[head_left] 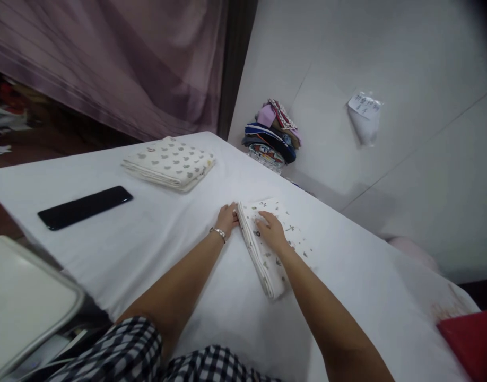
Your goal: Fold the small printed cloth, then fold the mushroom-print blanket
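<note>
A white folded cloth [263,241] with small scattered prints lies on the white-covered table [211,276] in front of me. Its layered fold faces left. My left hand [227,218], with a bracelet at the wrist, is at the cloth's far left corner, its fingers curled in against the edge. Across the top of the cloth rests my right hand [272,231], fingers apart and lying on the fabric. Farther back to the left sits another folded cloth [170,162], cream with grey prints, untouched by either hand.
A black phone [86,207] lies on the table's left side. Beyond the far edge, a stack of folded clothes [270,132] and a labelled plastic packet [364,118] are on the floor. A purple curtain [148,63] hangs behind. A red object [472,339] is at right.
</note>
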Demonstrator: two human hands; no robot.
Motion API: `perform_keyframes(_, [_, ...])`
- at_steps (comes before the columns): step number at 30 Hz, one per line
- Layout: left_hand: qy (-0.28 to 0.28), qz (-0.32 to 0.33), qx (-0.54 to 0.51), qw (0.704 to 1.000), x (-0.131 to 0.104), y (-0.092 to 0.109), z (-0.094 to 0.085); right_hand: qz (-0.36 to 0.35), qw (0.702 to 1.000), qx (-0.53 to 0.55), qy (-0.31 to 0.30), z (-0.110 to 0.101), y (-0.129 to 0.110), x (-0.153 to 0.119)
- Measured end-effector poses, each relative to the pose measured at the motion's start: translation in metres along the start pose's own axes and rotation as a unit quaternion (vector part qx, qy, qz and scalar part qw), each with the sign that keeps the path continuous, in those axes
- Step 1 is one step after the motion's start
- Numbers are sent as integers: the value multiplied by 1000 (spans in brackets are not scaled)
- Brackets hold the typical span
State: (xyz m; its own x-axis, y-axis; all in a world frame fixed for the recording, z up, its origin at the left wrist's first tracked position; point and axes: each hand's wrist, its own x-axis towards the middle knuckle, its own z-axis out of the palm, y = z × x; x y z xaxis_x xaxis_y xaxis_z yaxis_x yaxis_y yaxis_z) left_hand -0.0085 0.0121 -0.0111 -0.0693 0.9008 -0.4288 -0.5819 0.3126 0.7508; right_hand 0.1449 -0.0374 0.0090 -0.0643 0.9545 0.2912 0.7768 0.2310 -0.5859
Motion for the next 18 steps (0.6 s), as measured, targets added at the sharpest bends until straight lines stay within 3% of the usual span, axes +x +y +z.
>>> perform_keyframes(9, [10, 24, 38, 999, 4, -1, 0, 48, 978, -188, -76, 21, -49, 32])
perform_keyframes(18, [-7, 38, 42, 998, 15, -7, 4, 86, 968, -214, -102, 19, -54, 43])
